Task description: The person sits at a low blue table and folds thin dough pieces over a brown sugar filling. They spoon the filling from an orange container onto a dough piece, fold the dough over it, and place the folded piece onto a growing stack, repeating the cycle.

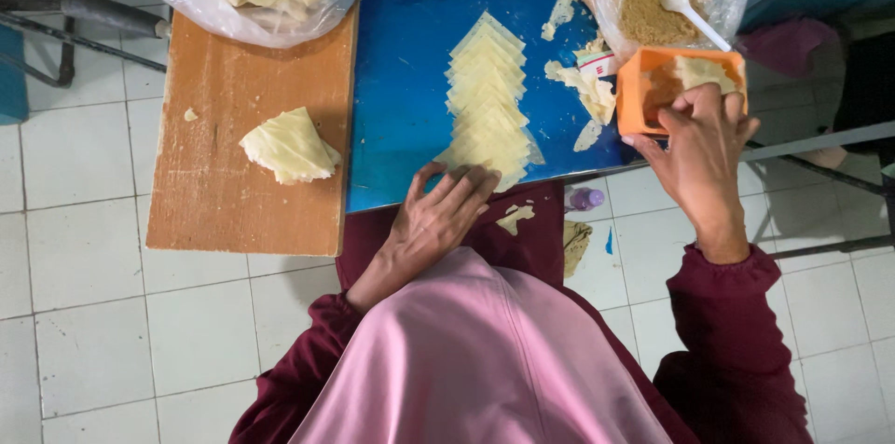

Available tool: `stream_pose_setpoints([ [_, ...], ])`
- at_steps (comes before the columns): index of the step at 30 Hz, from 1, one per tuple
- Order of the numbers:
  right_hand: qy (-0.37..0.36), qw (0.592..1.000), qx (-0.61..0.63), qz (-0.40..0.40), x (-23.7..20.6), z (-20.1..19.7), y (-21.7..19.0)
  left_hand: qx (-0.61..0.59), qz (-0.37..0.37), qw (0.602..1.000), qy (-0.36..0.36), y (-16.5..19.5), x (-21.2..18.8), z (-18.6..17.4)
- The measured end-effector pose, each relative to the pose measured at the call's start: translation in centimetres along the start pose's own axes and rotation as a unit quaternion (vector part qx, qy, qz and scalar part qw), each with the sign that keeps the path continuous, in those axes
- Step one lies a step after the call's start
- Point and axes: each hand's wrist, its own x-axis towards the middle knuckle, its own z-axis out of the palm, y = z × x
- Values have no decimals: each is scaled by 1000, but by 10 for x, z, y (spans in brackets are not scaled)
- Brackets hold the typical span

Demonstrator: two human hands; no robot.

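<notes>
My left hand (438, 216) rests half-open, fingertips on the near end of the row of wrappers (487, 99) on the blue table (401, 81). My right hand (697, 150) dips curled fingers into the orange tub (634, 95), gripping nothing I can see. The sheets look thin, limp and tearable; I'd lift one by a corner.
</notes>
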Motion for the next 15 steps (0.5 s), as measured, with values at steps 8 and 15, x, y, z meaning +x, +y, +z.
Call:
stream_pose_setpoints([
  [8, 15, 994, 103, 26, 2, 11, 1, -3, 6, 1000, 0, 0, 3, -6],
  [15, 70, 989, 129, 34, -1, 4, -11, -8, 10, 1000, 13, 0, 4, -10],
])
